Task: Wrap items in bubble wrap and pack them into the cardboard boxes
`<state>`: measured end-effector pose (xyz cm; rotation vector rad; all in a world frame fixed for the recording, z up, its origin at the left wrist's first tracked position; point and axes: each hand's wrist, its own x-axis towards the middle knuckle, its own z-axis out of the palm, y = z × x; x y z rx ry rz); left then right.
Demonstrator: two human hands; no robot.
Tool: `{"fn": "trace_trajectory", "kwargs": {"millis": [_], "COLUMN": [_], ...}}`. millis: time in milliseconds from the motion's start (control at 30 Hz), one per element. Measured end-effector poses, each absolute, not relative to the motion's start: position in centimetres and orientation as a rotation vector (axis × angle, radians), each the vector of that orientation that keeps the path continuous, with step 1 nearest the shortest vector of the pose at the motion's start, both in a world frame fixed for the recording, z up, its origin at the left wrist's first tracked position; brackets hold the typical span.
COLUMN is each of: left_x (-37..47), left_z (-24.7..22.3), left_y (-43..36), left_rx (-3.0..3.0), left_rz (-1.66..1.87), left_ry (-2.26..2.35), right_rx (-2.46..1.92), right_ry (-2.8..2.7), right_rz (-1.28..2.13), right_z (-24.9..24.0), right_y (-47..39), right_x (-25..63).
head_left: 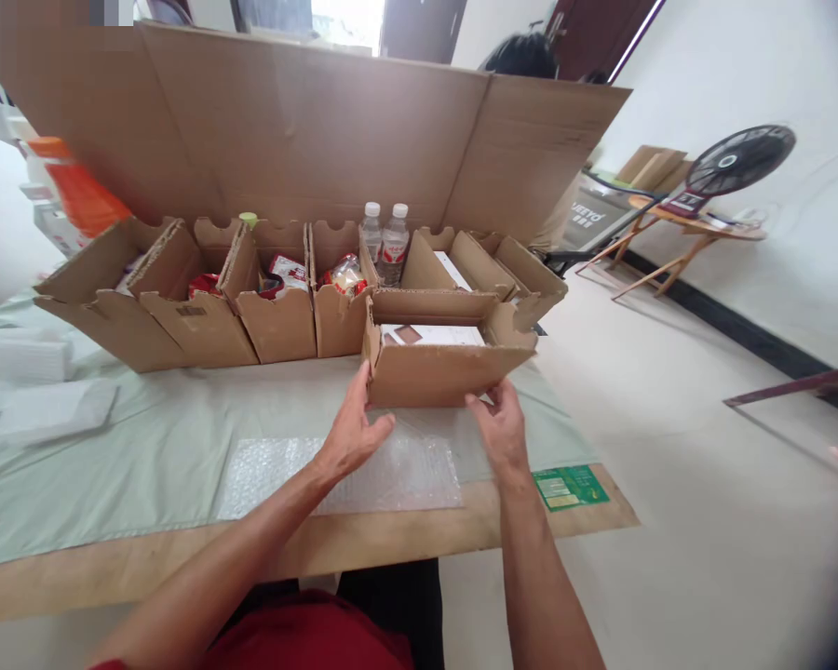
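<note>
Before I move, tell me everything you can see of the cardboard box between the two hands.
The box is brown, apparently corrugated cardboard, long and narrow, with an open top and notched, wavy rims at its ends. It stands on the table, in front of the row of similar boxes, lengthwise across the view. A white item lies inside. The left hand touches its left end; the right hand is at its lower right. Its underside is hidden.

An open brown cardboard box – white carton inside – sits before the upright row.
</note>
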<state>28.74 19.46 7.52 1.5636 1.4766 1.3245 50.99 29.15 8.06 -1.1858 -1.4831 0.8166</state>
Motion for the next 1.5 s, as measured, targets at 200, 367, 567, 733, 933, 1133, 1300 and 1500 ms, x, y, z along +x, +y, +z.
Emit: {"fn": "trace_trajectory", "kwargs": {"millis": [200,367,567,733,933,1133,1300,1500], "left_x": [23.2,20.0,21.1,17.8,15.5,16.4,16.0,17.8], "left_z": [6.1,5.0,4.4,4.5,4.8,6.9,8.2,8.0], "left_y": [14.8,9.7,8.4,7.4,8.5,6.8,1.4,-1.3], "left_rx": [1.653,2.031,2.219,2.181,2.121,2.034,1.552,0.760], "left_rz": [1.163,0.942,0.687,0.749,0.551,0.534,0.630,1.123], "left_ry": [1.781,1.948,1.773,1.820,2.108,2.064,2.075,1.657], "right_rx": [-1.415,-1.232,-0.952,-1.346,-1.514,-1.307,-1.019,-0.820], "right_ry": [-1.547,-1.974,-2.500,-2.181,-2.182,-2.116,-2.199,-2.517], "right_rz": [0.677,0.404,0.432,0.104,0.043,0.188,0.070,0.033], "right_z": [6.6,6.2,4.9,4.1,3.4,5.0,10.3,13.3], "right_y": [24.9,17.9,15.3,18.0,18.5,17.1,18.3,23.1], "right_x": [53.7,50.5,45.7,53.6,52.7,50.0,44.6,32.0]}}
